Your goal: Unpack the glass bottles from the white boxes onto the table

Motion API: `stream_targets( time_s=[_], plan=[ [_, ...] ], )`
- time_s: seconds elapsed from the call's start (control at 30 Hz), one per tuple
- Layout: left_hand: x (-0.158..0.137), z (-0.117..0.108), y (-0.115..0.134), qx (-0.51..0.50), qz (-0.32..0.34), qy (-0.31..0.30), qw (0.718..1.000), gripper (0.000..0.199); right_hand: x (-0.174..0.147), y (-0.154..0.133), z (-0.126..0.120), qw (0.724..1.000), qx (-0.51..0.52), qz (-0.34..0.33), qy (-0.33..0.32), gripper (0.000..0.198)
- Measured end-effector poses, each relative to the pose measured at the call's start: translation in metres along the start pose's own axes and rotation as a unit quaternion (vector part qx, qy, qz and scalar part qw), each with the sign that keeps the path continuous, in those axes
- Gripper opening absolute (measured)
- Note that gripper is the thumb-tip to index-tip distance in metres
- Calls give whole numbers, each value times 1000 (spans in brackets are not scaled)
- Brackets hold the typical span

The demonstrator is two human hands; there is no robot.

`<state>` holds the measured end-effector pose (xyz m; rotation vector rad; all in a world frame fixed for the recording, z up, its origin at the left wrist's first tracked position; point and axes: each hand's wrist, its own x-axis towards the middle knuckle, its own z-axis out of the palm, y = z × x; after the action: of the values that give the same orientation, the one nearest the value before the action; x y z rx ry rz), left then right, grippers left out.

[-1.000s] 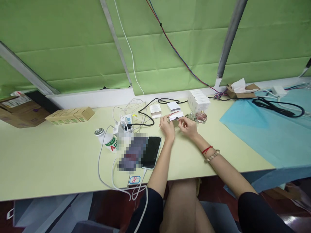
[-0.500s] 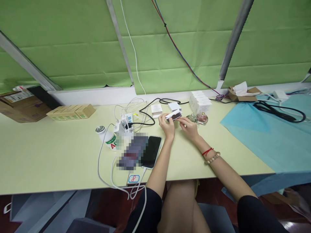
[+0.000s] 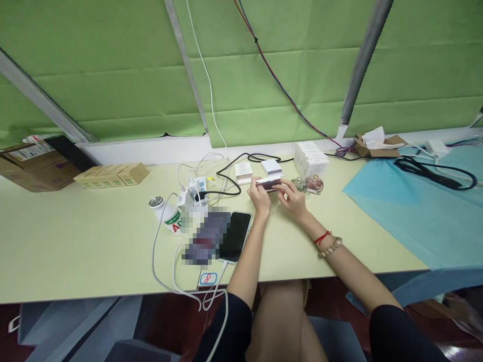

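My left hand grips the left end of a small white box with a dark side facing me, holding it above the table. At its right end, my right hand has its fingertips pressed to the box; the exact contact is too small to make out. Just behind the box lie two white carton pieces, an open one and another. Right beside my right hand stand a greenish glass bottle and a pink glass bottle.
Several white boxes stand in a row behind the bottles. Leftward are a power strip with cables, a tilted white bottle and a phone. Brown boxes sit far left; blue sheeting covers the right side.
The box has tipped so that its white top shows as a thinner strip. My right fingers have shifted slightly left, onto its dark side.
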<state>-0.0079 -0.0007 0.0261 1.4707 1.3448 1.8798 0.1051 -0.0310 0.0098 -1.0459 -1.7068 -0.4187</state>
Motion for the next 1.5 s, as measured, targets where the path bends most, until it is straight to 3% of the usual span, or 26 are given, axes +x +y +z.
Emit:
stream_targets(
  time_s=[0.23, 0.37, 0.57, 0.77, 1.17, 1.33, 1.5],
  plan=[
    [0, -4, 8, 4, 46, -15, 999, 28, 1, -6, 0, 997, 34, 63, 39, 25],
    [-1, -7, 9, 27, 87, -19, 996, 29, 3, -7, -4, 995, 30, 57, 70, 27],
    [-3, -10, 12, -3, 111, -40, 993, 33, 10, 0, -15, 999, 9, 7, 38, 30],
    [-5, -8, 17, 29, 121, -42, 991, 36, 12, 6, -21, 996, 57, 60, 29, 30],
    [-10, 4, -13, 76, 9, -53, 996, 57, 12, 1, -14, 990, 67, 114, 37, 17],
    [-8, 6, -16, 51, -27, -49, 997, 73, 12, 1, -15, 996, 26, 86, 11, 22],
    [-5, 0, -2, 58, 83, -41, 994, 73, 13, 3, -17, 994, 16, 104, -16, 27]
  ],
)
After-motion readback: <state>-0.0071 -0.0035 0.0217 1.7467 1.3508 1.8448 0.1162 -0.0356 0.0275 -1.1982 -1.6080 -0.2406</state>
